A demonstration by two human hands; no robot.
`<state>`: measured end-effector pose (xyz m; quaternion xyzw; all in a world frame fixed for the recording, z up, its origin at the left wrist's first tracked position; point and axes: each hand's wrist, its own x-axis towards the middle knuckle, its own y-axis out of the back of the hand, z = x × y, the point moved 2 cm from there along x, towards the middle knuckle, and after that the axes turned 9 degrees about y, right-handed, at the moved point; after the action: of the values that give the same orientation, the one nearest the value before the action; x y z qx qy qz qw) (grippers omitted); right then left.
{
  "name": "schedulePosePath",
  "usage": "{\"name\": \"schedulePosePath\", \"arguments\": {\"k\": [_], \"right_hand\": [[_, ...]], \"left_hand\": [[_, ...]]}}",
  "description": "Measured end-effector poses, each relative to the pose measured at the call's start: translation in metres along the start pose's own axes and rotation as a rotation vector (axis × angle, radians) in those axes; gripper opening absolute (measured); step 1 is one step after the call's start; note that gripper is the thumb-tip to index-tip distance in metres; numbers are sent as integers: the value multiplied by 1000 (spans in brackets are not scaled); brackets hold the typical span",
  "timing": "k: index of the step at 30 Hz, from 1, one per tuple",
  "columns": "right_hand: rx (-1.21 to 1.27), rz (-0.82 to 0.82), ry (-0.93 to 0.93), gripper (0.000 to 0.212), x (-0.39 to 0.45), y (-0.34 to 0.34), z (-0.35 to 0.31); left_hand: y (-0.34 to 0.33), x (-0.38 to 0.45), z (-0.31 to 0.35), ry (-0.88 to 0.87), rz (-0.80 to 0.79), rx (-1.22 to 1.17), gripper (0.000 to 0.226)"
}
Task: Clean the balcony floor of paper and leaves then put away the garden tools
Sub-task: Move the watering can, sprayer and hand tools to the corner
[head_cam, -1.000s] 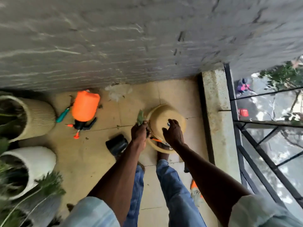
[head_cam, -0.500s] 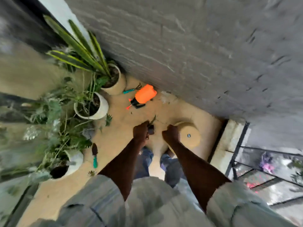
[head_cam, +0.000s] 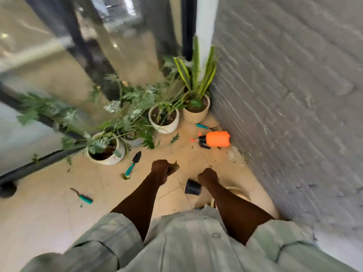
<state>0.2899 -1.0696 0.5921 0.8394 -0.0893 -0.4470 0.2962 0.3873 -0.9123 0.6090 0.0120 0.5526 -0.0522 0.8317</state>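
Gripping leaves (head_cam: 173, 166) in left hand (head_cam: 161, 167)

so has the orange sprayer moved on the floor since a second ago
No. The orange sprayer still lies by the grey wall, with the teal hand rake beside it. Only the camera swung.

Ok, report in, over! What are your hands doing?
Left hand grips green leaf scraps. Right hand fisted, contents unclear. Teal-handled trowel, orange sprayer bottle on floor.
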Motion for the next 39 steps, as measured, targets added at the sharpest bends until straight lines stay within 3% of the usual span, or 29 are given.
{"name": "schedulePosePath", "arguments": {"k": [4,13,21,24,27,30,33,39], "right_hand": [[-120,-54,134,35,-10,-51,-67],[-381,-103,470,32,-55,-224,-200],[-734,-346,833,25,-112,-384,-312],[-766,-401,901,28,-136,-432,-346],[-785,-467,914,29,-157,-480,-376],[-893,-507,1020,28,-172,-523,-400],[-979,-592,1129,29,-187,-586,-450],[-1131,-623,1225,32,-210,-701,-599]], "left_hand": [[87,1,2,21,78,-231,20],[308,2,-41,15,274,-365,25],[482,-37,-99,18,419,-653,30],[526,-53,-115,17,425,-833,18],[565,-67,-120,-18,422,-1016,25],[605,-78,-114,-27,418,-1065,30],[680,-69,-112,22,530,-1026,32],[836,-51,-77,36,702,-1029,32]]}}
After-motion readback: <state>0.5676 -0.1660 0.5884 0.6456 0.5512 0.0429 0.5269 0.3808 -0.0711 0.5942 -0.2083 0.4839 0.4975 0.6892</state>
